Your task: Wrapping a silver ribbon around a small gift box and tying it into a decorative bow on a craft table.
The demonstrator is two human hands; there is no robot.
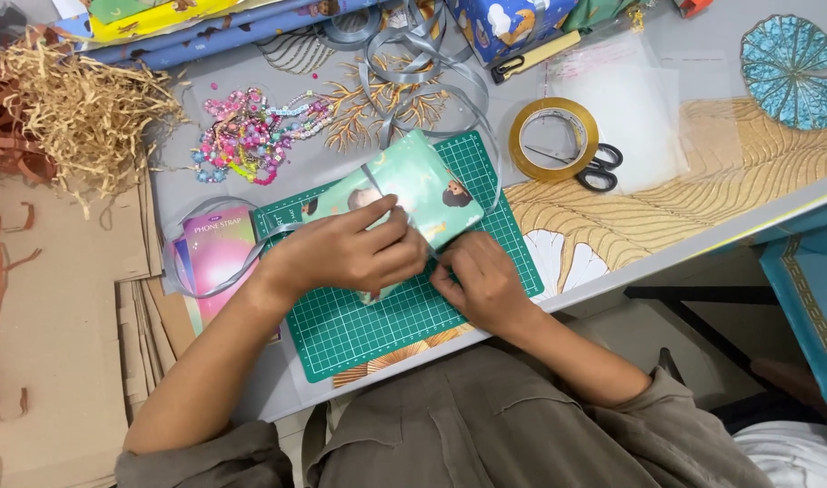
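Our right hand pinches the near corner of the green wrapped parcel, while our left hand presses flat on top, fingers together. The parcel lies on the green cutting mat, a grey ribbon looped around it. Beyond sit a tape roll, scissors and beads.

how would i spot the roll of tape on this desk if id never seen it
Start at the green cutting mat in the middle of the grey table, where both hands press a mint-green wrapped parcel. Look just past the mat's far right corner: the roll of tape lies flat there, touching black-handled scissors. It is the only golden-brown ring with a clear centre.
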